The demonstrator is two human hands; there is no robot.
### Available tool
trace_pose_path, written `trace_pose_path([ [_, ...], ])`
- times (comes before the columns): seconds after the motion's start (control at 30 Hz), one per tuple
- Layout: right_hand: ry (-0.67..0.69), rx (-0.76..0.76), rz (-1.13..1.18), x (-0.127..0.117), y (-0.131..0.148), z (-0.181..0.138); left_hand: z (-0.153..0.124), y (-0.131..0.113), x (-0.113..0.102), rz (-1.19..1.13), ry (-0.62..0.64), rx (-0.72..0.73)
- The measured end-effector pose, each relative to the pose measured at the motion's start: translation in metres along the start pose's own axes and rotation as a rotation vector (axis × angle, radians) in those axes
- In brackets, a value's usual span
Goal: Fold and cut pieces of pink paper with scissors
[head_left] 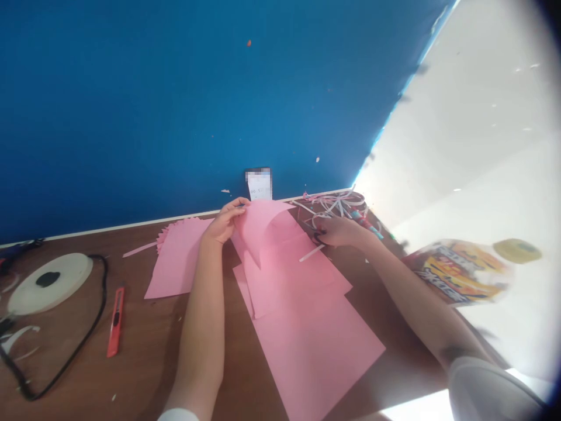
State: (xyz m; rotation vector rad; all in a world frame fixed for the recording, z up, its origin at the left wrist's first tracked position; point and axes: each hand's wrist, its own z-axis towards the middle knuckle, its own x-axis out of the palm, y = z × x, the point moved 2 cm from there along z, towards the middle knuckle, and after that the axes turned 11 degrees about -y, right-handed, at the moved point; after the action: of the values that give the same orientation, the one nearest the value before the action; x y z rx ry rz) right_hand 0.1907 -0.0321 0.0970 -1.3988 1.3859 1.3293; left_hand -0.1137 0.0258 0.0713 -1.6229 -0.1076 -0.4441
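My left hand pinches the upper left edge of a pink paper sheet, which is lifted and curled. Under it, more pink sheets overlap on the brown table. My right hand is closed around dark-handled scissors, just right of the sheets; their blades are hard to make out. A narrow pale strip lies below the scissors. Left of my left forearm lies another pink sheet with a zigzag-cut stack along its top.
A tangle of paper strips lies at the back right. A phone showing a timer leans on the blue wall. At left are a red box cutter, a white disc and a black cable. A labelled jar stands right.
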Motion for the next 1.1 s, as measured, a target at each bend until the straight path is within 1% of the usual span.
trace_pose_path([
  [0.1,0.025,0.020,-0.125,-0.003,-0.006,-0.004,-0.002,-0.004,-0.001,-0.022,-0.012,0.014],
  [0.2,-0.041,0.077,-0.202,-0.007,-0.010,-0.006,-0.005,-0.008,0.001,0.014,-0.033,0.021],
  [0.3,-0.152,0.196,-0.220,-0.013,-0.010,-0.009,-0.006,-0.009,0.004,0.095,-0.040,0.016],
  [0.37,-0.237,0.257,-0.208,-0.019,-0.009,-0.012,-0.006,-0.008,0.005,0.153,-0.020,0.002],
  [0.43,-0.339,0.265,-0.201,-0.025,-0.010,-0.015,-0.005,-0.006,0.005,0.215,0.001,-0.005],
  [0.53,-0.523,0.232,-0.192,-0.036,-0.015,-0.020,-0.005,-0.008,0.007,0.325,0.021,0.002],
  [0.6,-0.607,0.252,-0.143,-0.040,-0.019,-0.022,-0.007,-0.012,0.011,0.437,0.055,-0.002],
  [0.67,-0.639,0.260,-0.068,-0.043,-0.023,-0.022,-0.009,-0.015,0.016,0.567,0.101,-0.012],
  [0.7,-0.645,0.234,-0.025,-0.044,-0.023,-0.021,-0.009,-0.017,0.019,0.625,0.120,-0.010],
  [0.77,-0.659,0.131,0.081,-0.045,-0.021,-0.018,-0.009,-0.019,0.024,0.699,0.143,0.011],
  [0.83,-0.672,0.026,0.219,-0.045,-0.018,-0.016,-0.008,-0.018,0.028,0.721,0.156,0.038],
  [0.9,-0.686,-0.025,0.344,-0.044,-0.015,-0.014,-0.007,-0.016,0.031,0.714,0.166,0.050],
  [0.97,-0.694,-0.017,0.422,-0.042,-0.013,-0.011,-0.007,-0.014,0.033,0.707,0.177,0.047],
  [1.1,-0.683,0.081,0.534,-0.034,-0.013,-0.006,-0.009,-0.016,0.036,0.785,0.208,0.025],
])
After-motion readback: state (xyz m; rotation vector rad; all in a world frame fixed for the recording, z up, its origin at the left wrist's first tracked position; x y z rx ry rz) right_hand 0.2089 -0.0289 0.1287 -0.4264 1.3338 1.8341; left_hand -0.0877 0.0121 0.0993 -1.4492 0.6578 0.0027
